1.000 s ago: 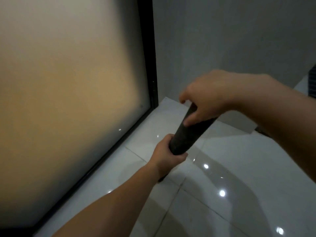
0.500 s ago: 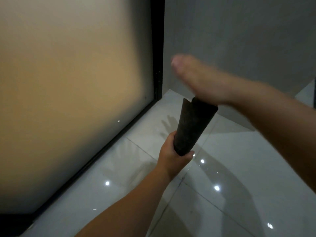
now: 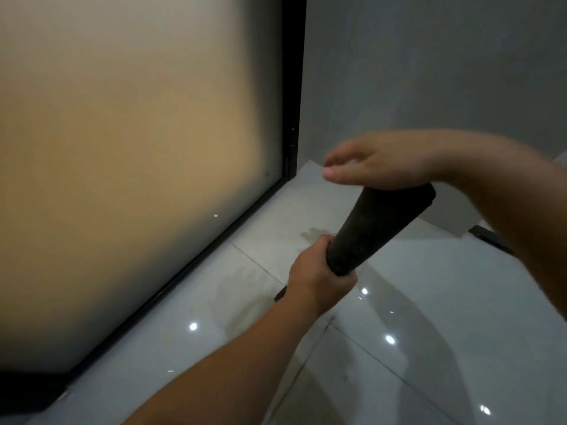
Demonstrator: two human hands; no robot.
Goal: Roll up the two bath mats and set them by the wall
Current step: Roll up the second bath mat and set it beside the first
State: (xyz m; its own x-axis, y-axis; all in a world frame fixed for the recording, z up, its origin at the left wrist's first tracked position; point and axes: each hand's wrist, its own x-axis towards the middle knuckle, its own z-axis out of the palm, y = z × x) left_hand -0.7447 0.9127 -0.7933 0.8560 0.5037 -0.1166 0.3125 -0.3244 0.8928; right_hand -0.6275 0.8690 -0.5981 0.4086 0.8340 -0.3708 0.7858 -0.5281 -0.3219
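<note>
A dark rolled bath mat [image 3: 377, 228] stands tilted in the air above the glossy white floor, wider at its top end. My left hand [image 3: 316, 277] is wrapped around its lower end. My right hand [image 3: 377, 162] lies flat, palm down, with straight fingers on the roll's top end. A small dark bit of the roll's lower end shows under my left wrist. Only this one mat is in view.
A frosted glass panel [image 3: 138, 148] in a black frame fills the left side and meets a grey wall [image 3: 429, 72] at the corner ahead. White floor tiles [image 3: 429, 332] spread to the right. A dark object [image 3: 487, 236] lies on the floor behind my right forearm.
My right hand let go of the roll's upper part, lifted with fingers spread, and now rests flat on the top end. My left hand has kept its hold.
</note>
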